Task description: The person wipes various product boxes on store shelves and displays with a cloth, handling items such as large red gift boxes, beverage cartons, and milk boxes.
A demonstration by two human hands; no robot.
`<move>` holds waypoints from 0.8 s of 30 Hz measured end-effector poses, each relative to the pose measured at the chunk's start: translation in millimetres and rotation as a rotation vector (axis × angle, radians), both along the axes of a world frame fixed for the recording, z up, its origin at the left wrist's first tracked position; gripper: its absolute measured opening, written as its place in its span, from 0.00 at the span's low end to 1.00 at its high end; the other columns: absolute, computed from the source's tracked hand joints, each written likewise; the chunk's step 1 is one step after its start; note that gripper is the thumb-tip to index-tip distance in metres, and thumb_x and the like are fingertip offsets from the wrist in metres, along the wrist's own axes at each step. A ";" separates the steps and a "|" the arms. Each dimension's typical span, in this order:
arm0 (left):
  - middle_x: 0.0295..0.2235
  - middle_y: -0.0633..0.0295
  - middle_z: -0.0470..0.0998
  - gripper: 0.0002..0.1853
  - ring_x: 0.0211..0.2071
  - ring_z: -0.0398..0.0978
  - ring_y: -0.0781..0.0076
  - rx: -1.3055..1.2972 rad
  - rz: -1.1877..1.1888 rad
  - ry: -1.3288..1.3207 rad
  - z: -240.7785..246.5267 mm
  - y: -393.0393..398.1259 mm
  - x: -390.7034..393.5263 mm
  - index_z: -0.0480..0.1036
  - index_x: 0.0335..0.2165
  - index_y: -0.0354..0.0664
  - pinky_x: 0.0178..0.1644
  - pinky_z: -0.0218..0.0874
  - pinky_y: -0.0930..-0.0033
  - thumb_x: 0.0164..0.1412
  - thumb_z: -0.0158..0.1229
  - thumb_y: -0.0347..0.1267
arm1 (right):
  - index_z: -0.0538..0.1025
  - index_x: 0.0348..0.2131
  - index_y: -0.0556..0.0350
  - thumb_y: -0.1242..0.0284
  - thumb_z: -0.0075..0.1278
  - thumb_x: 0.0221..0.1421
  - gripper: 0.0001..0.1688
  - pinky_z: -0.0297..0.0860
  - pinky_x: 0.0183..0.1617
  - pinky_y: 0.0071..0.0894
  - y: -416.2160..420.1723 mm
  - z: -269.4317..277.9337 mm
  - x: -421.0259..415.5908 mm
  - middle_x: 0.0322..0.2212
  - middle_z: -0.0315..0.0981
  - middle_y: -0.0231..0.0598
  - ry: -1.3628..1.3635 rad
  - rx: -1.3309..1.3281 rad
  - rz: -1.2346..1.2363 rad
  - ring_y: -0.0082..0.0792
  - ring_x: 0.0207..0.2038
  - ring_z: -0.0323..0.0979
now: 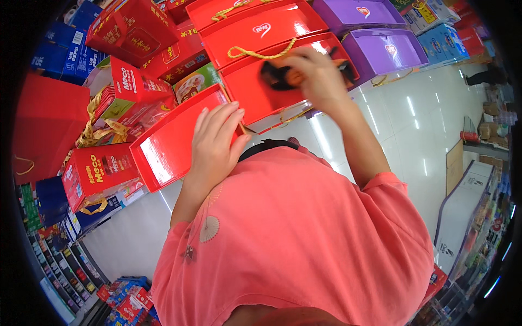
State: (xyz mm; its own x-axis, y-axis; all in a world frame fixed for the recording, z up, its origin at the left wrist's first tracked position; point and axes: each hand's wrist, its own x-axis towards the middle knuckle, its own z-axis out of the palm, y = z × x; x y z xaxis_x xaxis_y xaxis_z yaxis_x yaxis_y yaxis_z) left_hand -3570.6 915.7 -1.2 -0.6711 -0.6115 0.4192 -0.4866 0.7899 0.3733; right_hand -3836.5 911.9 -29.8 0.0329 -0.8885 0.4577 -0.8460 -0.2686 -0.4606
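Note:
My left hand (216, 140) lies flat over the right side of a shallow red box (179, 142), fingers slightly spread and touching its rim. In my right hand (320, 79) is a black-and-orange cloth-like item (281, 75), blurred by motion, so its exact kind is unclear. That hand is over a glossy red gift box (248, 91) with a golden rope handle. Behind it, another red gift box (232, 42) bears a white heart logo. A yellow rope handle (265, 53) loops across between these two boxes.
Purple gift boxes (381, 57) adjoin the red ones on the right. To the left stand red Meco gift boxes (98, 169) with ribbon handles, and blue Pepsi cartons (73, 55). Shiny tiled floor (403, 110) stretches to the right, towards a white counter (465, 212).

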 end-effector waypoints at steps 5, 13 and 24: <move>0.36 0.55 0.75 0.15 0.43 0.71 0.54 0.069 0.049 -0.058 -33.4 -6.4 -40.1 0.75 0.35 0.37 0.48 0.63 0.59 0.46 0.65 0.29 | 0.77 0.38 0.51 0.85 0.49 0.42 0.20 0.67 0.50 0.37 -21.2 -0.4 34.6 0.41 0.70 0.40 -0.078 -0.033 0.409 0.46 0.47 0.67; 0.31 0.59 0.76 0.07 0.42 0.71 0.54 0.122 0.110 0.000 -41.6 -5.9 -43.9 0.76 0.27 0.38 0.46 0.63 0.59 0.46 0.65 0.27 | 0.79 0.35 0.48 0.80 0.48 0.45 0.15 0.70 0.41 0.37 -15.3 -0.4 -81.5 0.38 0.72 0.36 0.086 0.098 0.071 0.45 0.39 0.72; 0.26 0.59 0.73 0.07 0.39 0.70 0.55 0.138 0.148 -0.009 -40.4 -4.6 -44.3 0.75 0.24 0.38 0.45 0.62 0.59 0.43 0.66 0.26 | 0.78 0.38 0.48 0.80 0.50 0.45 0.17 0.70 0.44 0.38 -4.7 0.7 -23.3 0.43 0.69 0.40 0.018 0.240 0.478 0.46 0.44 0.69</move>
State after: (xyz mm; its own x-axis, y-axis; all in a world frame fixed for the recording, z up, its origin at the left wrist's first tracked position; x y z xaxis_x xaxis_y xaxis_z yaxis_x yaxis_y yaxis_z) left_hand -3614.9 911.2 -41.6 -0.5726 -0.7552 0.3190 -0.5976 0.6508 0.4682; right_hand -3859.8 907.2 -29.2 0.4659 -0.8520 0.2387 -0.6633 -0.5149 -0.5430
